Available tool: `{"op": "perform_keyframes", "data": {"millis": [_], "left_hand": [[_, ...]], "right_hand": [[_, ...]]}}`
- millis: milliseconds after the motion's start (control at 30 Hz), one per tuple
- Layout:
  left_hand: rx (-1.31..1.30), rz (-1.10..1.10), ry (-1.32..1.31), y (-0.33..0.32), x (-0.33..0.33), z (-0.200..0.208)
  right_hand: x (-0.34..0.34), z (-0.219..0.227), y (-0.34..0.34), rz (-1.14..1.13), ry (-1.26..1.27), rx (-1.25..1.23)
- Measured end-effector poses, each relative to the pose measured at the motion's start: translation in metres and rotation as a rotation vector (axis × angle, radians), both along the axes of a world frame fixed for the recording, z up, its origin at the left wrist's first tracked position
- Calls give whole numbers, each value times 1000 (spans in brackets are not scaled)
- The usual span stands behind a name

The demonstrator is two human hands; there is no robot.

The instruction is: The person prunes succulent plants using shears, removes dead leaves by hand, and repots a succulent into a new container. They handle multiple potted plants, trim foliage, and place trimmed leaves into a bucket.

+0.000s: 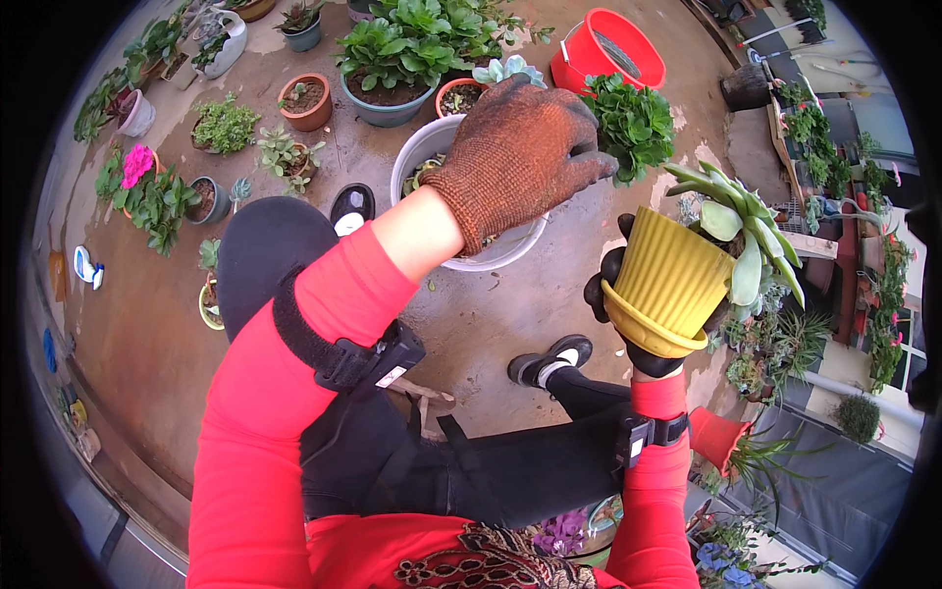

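Note:
My right hand point(606, 285), in a dark glove, grips a yellow ribbed flower pot point(675, 270) with its attached saucer from behind and below. The pot tilts to the right. A pale green succulent point(736, 226) with long fleshy leaves grows from it and leans out past the rim. My left hand point(520, 152), in a rust-brown knit glove with dark fingertips, hangs over a white bucket point(515, 253). Its fingers are curled together; whether something is between them is hidden. Bits of plant debris show inside the bucket, partly covered by my hand and wrist.
Beyond the bucket stand a red bucket point(589, 59), a leafy green plant point(633, 123), a large grey-blue pot point(388, 110) and a terracotta pot point(306, 103). More potted plants line the left. Plant shelves point(819, 147) run along the right. A spray bottle point(88, 267) lies far left.

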State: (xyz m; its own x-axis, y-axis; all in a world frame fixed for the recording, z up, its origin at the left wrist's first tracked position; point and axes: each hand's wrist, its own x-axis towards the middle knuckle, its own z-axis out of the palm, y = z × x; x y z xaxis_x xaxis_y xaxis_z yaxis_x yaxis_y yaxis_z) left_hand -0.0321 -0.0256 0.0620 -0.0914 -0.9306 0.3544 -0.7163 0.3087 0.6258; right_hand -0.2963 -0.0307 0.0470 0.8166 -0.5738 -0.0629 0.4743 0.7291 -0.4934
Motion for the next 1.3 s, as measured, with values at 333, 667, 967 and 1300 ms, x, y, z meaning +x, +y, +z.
{"op": "perform_keyframes", "data": {"millis": [333,667,967,1300], "left_hand": [[-140,5,342,1,-18,0],[-81,7,413,1,-21,-3],[63,-271,584,4,-10,6],[298,-129,706,6,2,10]], "right_hand": [[4,12,7,-157,204,-29],[8,4,-2,-54,119,-99],[-17,-9,0,-308,367,-55],[-20,-22,-21,-635,1010,-1416]]}}
